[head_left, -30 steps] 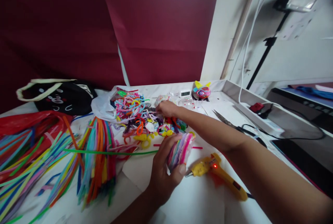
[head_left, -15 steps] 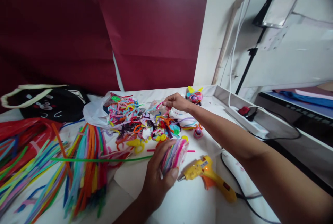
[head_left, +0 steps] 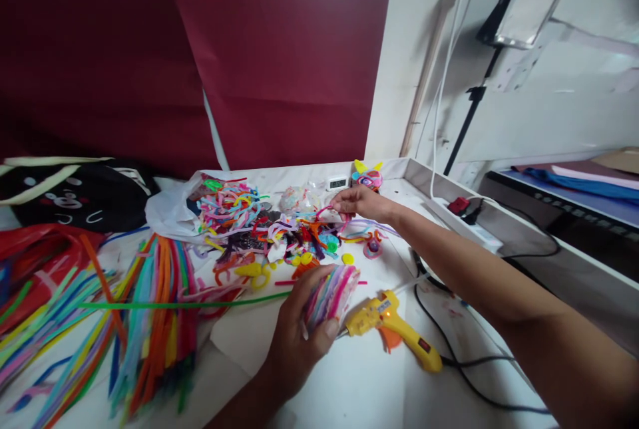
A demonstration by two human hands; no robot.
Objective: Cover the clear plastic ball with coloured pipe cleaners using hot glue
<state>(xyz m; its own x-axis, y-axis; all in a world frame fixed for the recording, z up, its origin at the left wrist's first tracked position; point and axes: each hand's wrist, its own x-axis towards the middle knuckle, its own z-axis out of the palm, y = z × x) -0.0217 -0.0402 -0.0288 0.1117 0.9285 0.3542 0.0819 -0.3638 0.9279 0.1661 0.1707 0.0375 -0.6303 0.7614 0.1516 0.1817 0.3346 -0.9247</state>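
My left hand point(head_left: 294, 336) is closed around a rounded piece covered in rows of pink, purple and blue pipe cleaners point(head_left: 333, 299). Further off, my right hand point(head_left: 360, 203) pinches a short curved pink pipe cleaner point(head_left: 324, 211) above a heap of loose craft bits point(head_left: 279, 233). Just right of the left hand lies a yellow hot glue gun point(head_left: 394, 326), its nozzle tip close to the thumb. A long green pipe cleaner point(head_left: 200, 304) stretches across toward the left hand's fingers. Yellow-handled scissors point(head_left: 254, 273) rest at the near side of the heap.
Bundled pipe cleaners point(head_left: 160, 322) cover the left, near a red bag point(head_left: 50, 249) and a black bag point(head_left: 80, 196). A white plastic bag point(head_left: 170, 216) holds scraps. At the back stand a small digital clock point(head_left: 337, 183) and a colourful figure point(head_left: 367, 176). A power strip point(head_left: 469, 226) lines the right.
My right hand has drawn back slightly to the right with the pink pipe cleaner, uncovering the small clock. The view has shifted a little; the left hand keeps its hold.
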